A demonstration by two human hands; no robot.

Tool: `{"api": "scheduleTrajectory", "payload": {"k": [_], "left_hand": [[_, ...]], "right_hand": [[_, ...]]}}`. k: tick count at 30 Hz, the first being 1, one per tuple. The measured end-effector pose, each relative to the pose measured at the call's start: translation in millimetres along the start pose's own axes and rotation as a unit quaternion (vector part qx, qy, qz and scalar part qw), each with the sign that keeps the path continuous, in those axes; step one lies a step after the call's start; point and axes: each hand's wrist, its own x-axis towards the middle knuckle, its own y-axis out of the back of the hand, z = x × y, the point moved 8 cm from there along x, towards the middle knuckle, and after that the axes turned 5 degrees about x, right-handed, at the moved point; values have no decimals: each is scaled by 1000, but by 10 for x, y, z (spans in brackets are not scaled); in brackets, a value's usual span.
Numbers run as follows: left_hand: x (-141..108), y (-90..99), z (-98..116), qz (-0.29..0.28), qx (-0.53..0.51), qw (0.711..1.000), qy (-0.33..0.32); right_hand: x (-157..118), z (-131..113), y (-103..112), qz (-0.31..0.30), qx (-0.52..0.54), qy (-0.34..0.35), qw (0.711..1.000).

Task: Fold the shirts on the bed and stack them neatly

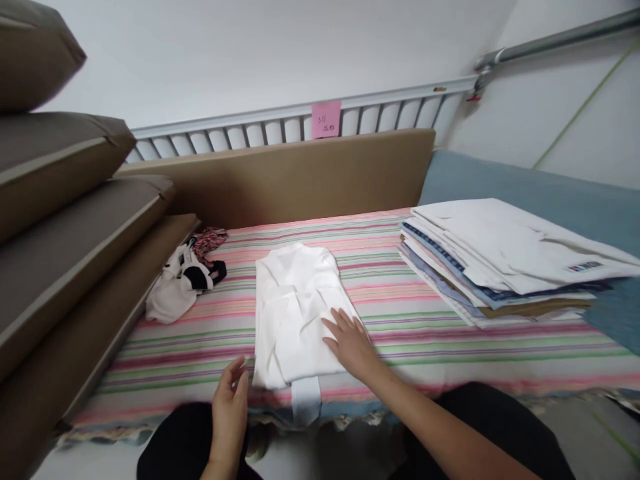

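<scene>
A folded white garment lies flat on the striped cloth, with a pale grey strip sticking out from its near edge. My right hand rests on the garment's right side, fingers spread. Just beyond the lower left corner of the garment is my left hand, raised a little, its thumb and fingers apart and nothing seen between them.
To the right stands a stack of folded clothes, a white one on top. Small crumpled garments lie at the left, beside large brown cushions. A brown board and a radiator bearing a pink note are behind.
</scene>
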Motion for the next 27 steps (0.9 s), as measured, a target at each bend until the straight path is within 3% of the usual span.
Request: {"api": "scheduleTrajectory", "payload": {"k": [3,7,13,17,19,22,25,27], "left_hand": [[-46,39,-22,-16,-2,1000,11],[-38,-63,-19,-41,33,999,-6],[46,-235,165,-56,215,970,-103],[8,-321,324,-66,205,963,-161],[-48,-371,372,-80,196,959,-190],[-94,-428,389,-86,217,952,-197],[-69,-454,435,-53,266,946,-176],[-63,-510,507,-51,287,940,-179]], "right_hand": [[32,-92,45,16,-14,11,1000],[93,-260,62,4,-22,35,999],[399,-392,6,-34,-19,52,998],[474,-474,136,-26,26,54,998],[291,-574,274,5,74,91,993],[-263,-685,330,19,195,134,971],[-854,-638,-64,-63,282,83,954],[-1131,-473,-507,-144,312,-30,939]]}}
